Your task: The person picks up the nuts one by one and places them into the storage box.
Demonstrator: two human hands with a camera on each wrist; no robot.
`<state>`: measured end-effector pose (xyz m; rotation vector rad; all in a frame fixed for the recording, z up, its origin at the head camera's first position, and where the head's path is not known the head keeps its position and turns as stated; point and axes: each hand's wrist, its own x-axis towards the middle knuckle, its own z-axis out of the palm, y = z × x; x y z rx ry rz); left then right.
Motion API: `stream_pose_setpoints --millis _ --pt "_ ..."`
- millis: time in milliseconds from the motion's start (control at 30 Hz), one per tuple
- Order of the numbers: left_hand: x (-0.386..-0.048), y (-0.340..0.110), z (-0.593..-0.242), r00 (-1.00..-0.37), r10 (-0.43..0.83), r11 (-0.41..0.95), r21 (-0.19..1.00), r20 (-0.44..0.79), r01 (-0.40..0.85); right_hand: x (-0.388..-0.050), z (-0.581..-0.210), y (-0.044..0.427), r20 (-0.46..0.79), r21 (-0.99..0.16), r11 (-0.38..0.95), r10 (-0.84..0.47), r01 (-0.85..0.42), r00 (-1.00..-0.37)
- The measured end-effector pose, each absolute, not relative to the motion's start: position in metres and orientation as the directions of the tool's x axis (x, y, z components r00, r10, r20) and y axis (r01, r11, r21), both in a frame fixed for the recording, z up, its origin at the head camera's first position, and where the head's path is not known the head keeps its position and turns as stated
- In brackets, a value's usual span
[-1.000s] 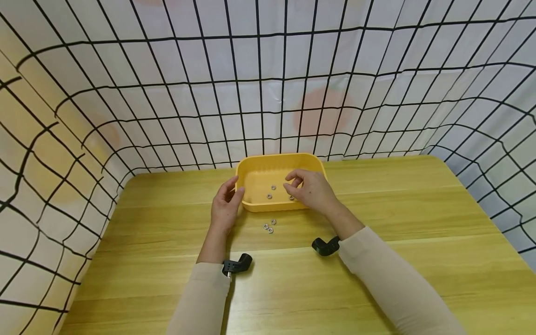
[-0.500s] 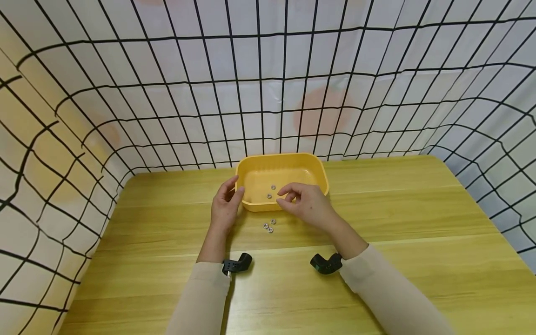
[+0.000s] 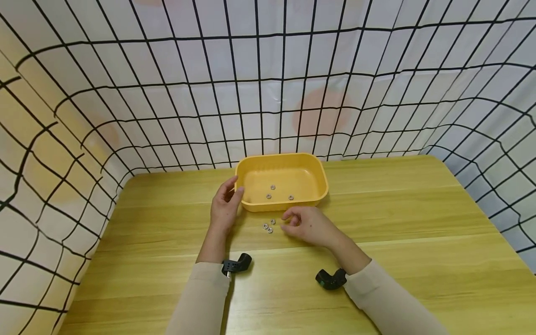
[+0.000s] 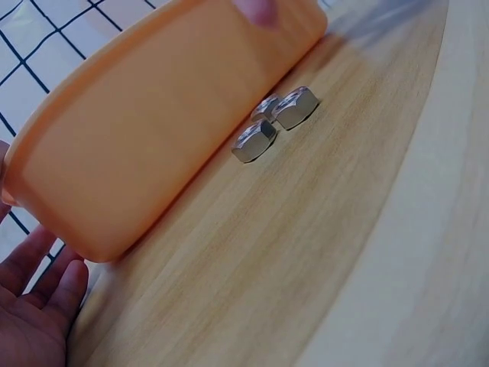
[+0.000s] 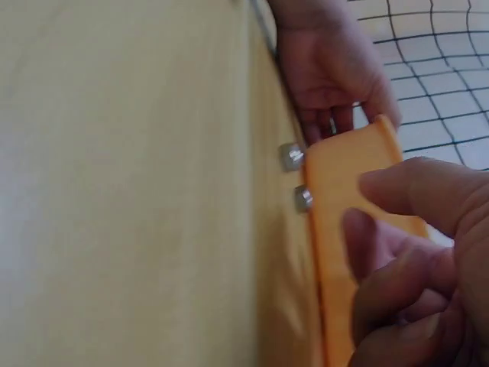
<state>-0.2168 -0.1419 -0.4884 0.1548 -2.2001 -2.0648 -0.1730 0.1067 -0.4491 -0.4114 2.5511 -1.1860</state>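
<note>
My left hand [image 3: 224,207] holds the left end of a yellow plastic tray [image 3: 284,203], its thumb at the rim and its fingers along the outside. Three small silver hex nuts [image 3: 291,197] lie apart inside the tray. On the table just in front of it, three more hex nuts [image 3: 270,230] sit close together; the left wrist view shows them large [image 4: 296,108]. Right of that cluster hovers my right hand [image 3: 311,226], thumb and index finger apart with nothing between them. In the right wrist view its other fingers [image 5: 405,306] are loosely bent.
The wooden table [image 3: 167,242] extends to both sides and in front of the tray. A black wire grid [image 3: 259,111] over a pale backing rises close behind the tray and along both sides. Black wrist cameras [image 3: 237,264] sit on both wrists.
My right hand has moved from over the tray, past its front rim, toward me and down beside the nuts on the table. The left hand, tray and nuts have stayed put.
</note>
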Motion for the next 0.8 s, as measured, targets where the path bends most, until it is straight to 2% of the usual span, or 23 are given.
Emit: stream_pose_setpoints --millis 267,800 --pt "-0.216 -0.143 -0.488 -0.987 -0.158 0.072 0.997 0.004 -0.007 -0.176 -0.468 0.111 -0.153 -0.713 0.684 -0.371 -0.157 -0.916" --pt "-0.216 -0.143 -0.488 -0.987 -0.157 0.084 0.996 0.018 0.005 -0.179 -0.471 0.097 -0.117 -0.671 0.719 -0.343 -0.181 -0.932"
